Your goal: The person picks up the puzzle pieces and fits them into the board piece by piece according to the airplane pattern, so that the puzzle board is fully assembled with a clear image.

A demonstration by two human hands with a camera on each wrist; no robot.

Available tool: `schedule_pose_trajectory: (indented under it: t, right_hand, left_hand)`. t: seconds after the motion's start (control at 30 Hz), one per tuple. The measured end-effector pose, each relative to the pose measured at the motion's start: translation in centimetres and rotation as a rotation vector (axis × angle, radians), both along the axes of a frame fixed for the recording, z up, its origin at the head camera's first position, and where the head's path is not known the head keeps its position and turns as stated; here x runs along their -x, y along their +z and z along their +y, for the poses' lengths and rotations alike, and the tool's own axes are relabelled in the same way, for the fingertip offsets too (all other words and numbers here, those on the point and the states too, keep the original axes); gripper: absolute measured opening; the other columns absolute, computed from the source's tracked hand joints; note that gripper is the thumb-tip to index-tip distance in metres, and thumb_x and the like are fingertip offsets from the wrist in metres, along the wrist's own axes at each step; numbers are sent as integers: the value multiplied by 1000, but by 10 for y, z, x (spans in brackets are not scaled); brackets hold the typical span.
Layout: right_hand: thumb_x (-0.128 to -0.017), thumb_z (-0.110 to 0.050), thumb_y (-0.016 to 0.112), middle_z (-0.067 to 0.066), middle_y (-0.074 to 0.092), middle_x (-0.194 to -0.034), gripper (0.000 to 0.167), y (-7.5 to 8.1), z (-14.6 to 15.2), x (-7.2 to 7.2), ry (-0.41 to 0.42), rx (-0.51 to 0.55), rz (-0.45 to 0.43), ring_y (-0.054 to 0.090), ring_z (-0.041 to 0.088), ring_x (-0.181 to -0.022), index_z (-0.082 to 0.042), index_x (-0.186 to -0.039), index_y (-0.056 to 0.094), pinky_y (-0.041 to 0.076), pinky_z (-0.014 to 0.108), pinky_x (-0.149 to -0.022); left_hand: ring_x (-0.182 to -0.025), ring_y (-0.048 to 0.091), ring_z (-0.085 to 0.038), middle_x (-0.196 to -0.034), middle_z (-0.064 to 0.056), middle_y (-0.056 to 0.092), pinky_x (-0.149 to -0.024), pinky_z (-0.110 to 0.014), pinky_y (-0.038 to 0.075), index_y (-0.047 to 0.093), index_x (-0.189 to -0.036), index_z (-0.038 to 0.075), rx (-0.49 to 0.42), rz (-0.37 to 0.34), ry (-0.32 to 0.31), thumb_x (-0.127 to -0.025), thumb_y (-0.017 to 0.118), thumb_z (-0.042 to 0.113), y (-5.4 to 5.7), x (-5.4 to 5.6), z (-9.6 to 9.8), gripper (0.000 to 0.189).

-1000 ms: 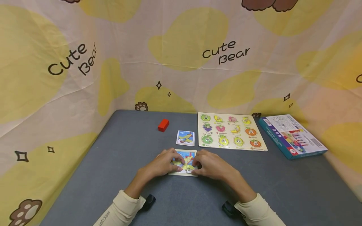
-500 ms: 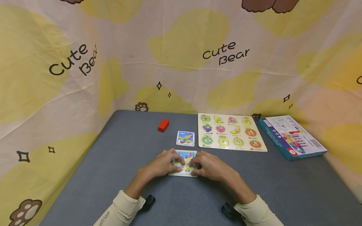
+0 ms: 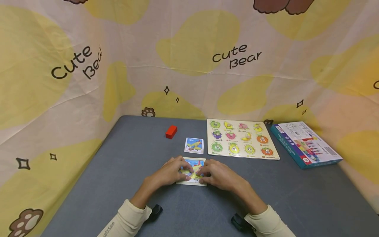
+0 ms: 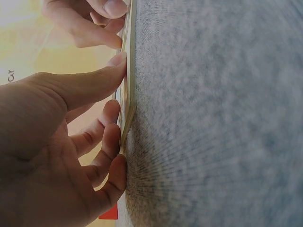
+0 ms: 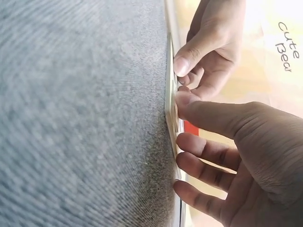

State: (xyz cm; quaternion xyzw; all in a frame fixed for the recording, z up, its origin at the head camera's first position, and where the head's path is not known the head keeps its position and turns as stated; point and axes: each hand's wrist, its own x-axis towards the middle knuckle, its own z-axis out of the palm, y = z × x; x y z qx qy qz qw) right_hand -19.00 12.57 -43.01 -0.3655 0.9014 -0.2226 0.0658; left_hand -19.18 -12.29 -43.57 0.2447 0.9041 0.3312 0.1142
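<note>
A small jigsaw puzzle (image 3: 195, 160) with a yellow airplane lies in a pale tray on the grey table. From the left side my left hand (image 3: 171, 171) rests its thumb and fingertips on the pieces. On the opposite side, the thumb and forefinger of my right hand (image 3: 220, 174) press the right-hand pieces. Both wrist views show the tray edge-on, with the left hand (image 4: 61, 132) and right hand (image 5: 236, 146) bent over it, fingertips on or beside it. The fingers cover parts of the picture. A matching airplane card (image 3: 194, 145) lies just beyond the tray.
Behind the card stands a red block (image 3: 171, 132). A fruit board (image 3: 243, 138) lies flat at the back right, and a teal-edged box (image 3: 306, 144) sits right of it. A printed cloth (image 3: 189, 82) hangs along the table's back and sides.
My right fingers have slid slightly left over the puzzle. A visible gap among the lower right pieces has closed. My left hand stays nearly still.
</note>
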Motion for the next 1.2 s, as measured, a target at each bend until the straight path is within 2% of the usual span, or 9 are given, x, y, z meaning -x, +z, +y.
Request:
schedule_pose_trajectory:
  t: [0.27,0.5,0.77,0.93,1.07,1.2]
  right_hand:
    - [-95,-20,81,-7,67,-100,20,0,1,1,-5,8,-28,56,8,-90,-17,-115,84,47,30,-80]
    - [-95,-20,81,-7,66,-99,18,0,2,2,-1,21,-45,54,5,-86,-16,-112,84,45,27,-77]
    - [-94,-20,82,-7,68,-99,17,-2,1,2,-25,44,-51,56,7,-88,-16,-111,84,46,28,-78]
    - [-93,-15,82,-7,67,-94,14,-3,3,4,-34,70,-53,56,7,-84,-15,-107,85,47,27,-75]
    - [-93,-13,82,-10,65,-88,14,-3,5,6,-69,84,-65,54,4,-79,-15,-106,85,46,26,-71]
    - [-91,-16,85,-12,64,-85,18,-2,3,6,-142,73,-86,54,5,-76,-16,-108,84,46,26,-68]
  left_hand:
    - [-99,47,-20,-108,0,60,-83,-38,37,81,-107,21,-4,-12,0,-91,84,16,3,-2,-1,17]
    - [-101,47,-21,-108,0,60,-84,-39,37,81,-108,22,-4,-33,7,-91,83,16,2,-1,0,18]
    - [-99,48,-20,-108,0,61,-83,-39,37,81,-107,22,-5,-11,2,-91,84,15,1,0,0,17]
    - [-100,48,-21,-107,0,60,-84,-40,38,81,-106,23,-3,-14,0,-91,84,15,0,0,0,18]
    - [-98,46,-21,-106,0,59,-82,-42,36,82,-110,24,17,-8,-26,-92,83,14,0,0,2,21]
    - [-97,47,-19,-105,0,62,-79,-40,35,83,-115,24,40,50,-102,-94,79,10,1,0,4,26]
